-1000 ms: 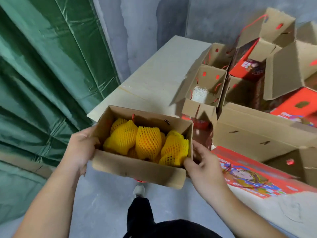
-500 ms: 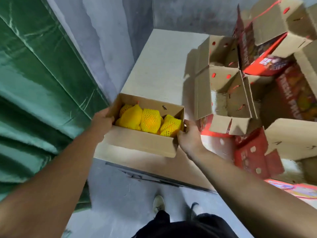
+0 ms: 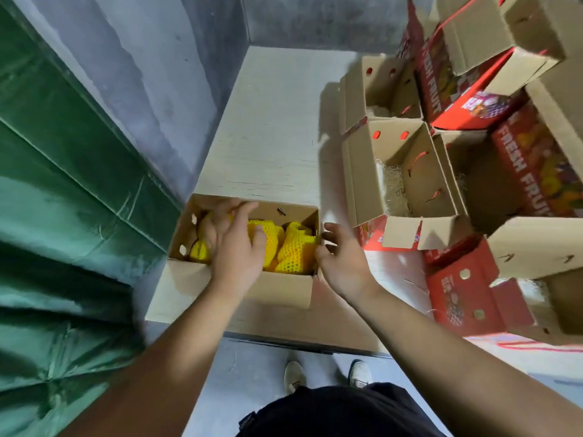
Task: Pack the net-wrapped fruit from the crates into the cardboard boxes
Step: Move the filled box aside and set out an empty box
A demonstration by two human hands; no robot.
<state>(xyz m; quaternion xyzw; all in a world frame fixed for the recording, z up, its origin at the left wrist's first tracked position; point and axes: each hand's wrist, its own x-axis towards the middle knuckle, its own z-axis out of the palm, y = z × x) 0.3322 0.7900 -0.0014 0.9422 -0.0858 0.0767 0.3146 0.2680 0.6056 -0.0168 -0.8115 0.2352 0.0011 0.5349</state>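
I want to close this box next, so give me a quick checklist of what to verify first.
1. Box resting on the table: ok.
2. Net-wrapped fruit below the box rim: cannot tell, the left hand covers part of it.
3. Left hand out of the box: not ok, it rests on the fruit.
4. Right hand free: ok, open beside the box's right wall.
5. Bare table behind the box: ok.

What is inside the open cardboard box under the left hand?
Yellow net-wrapped fruit fills the box. The left hand covers part of it, so the count stays unclear.
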